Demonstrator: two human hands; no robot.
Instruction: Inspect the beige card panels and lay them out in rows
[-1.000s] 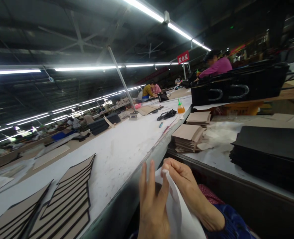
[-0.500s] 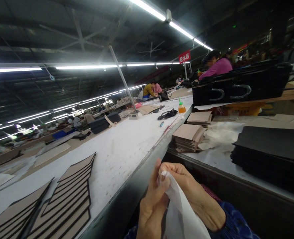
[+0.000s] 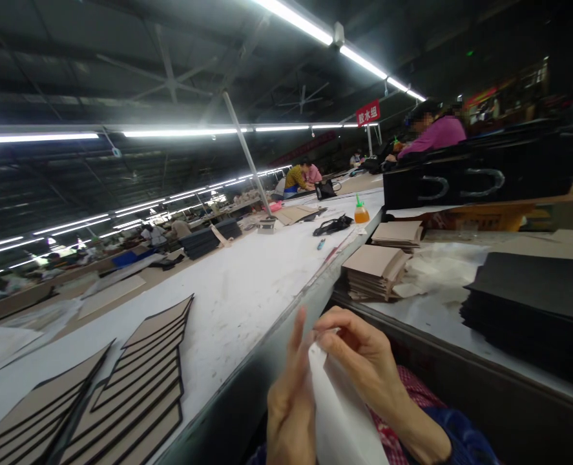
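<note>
- Head view, lower centre of the frame: the right hand (image 3: 364, 361) has its grip clamped on the top corner of a thin white sheet (image 3: 342, 413) of paper or film, thumb and forefinger pressed together on it.
- The left hand (image 3: 289, 413) stands just beside the sheet's left edge, fingers straight and upright. Whether its grip is on the sheet, I cannot tell.
- The sheet hangs down between the hands, its lower end running out of the frame above a red checked cloth (image 3: 397, 420) and a blue sleeve (image 3: 460, 433).
- Lower left: overlapping stacks of tan boards edged in black (image 3: 135, 381) lie on a long white-covered surface (image 3: 247, 284).
- Further along that surface: an orange-filled bottle with a green nozzle (image 3: 361, 212) and a tangle of black cords (image 3: 332, 225).
- Right of the hands, on a second surface (image 3: 441, 303): two stacks of tan card (image 3: 374, 272), crumpled white sheets (image 3: 436, 271) and a thick pile of flat black bags (image 3: 533, 290).
- Upper right: a black bag with looped handles (image 3: 480, 174) sits in front of a co-worker in a magenta top (image 3: 434, 137).
- Far down the hall, two more co-workers (image 3: 302, 177) sit at the surface — their hands too small to make out.
</note>
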